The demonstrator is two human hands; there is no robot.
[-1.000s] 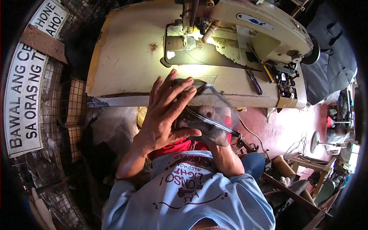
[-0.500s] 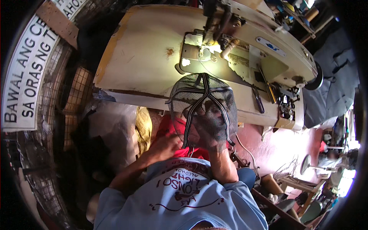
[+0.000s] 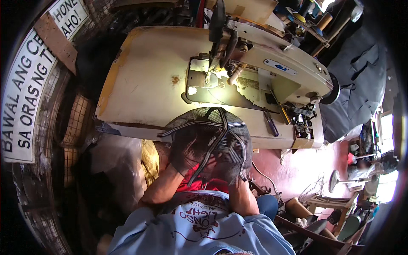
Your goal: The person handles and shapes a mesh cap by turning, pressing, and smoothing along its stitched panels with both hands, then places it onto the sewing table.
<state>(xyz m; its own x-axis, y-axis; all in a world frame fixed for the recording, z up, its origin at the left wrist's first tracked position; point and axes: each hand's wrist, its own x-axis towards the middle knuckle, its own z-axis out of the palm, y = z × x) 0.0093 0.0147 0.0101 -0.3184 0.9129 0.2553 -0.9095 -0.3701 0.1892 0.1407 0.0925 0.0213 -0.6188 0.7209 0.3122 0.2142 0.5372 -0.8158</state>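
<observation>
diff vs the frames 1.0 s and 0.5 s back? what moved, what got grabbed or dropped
A second ago the left hand lay spread on top of the mesh piece. Now both hands are under or inside the mesh, the right hand too, spreading it into a dome with its grey straps facing up. Nothing was let go. The sewing machine and the table stayed put; only the camera view shifted.

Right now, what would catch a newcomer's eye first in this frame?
Most striking is the dark mesh piece with grey straps, spread over both hands at centre; the left hand and right hand show only dimly through the netting. Behind it, on the worn cream table, stands a cream sewing machine with its needle area lit. A white sign with black lettering curves along the left edge.
</observation>
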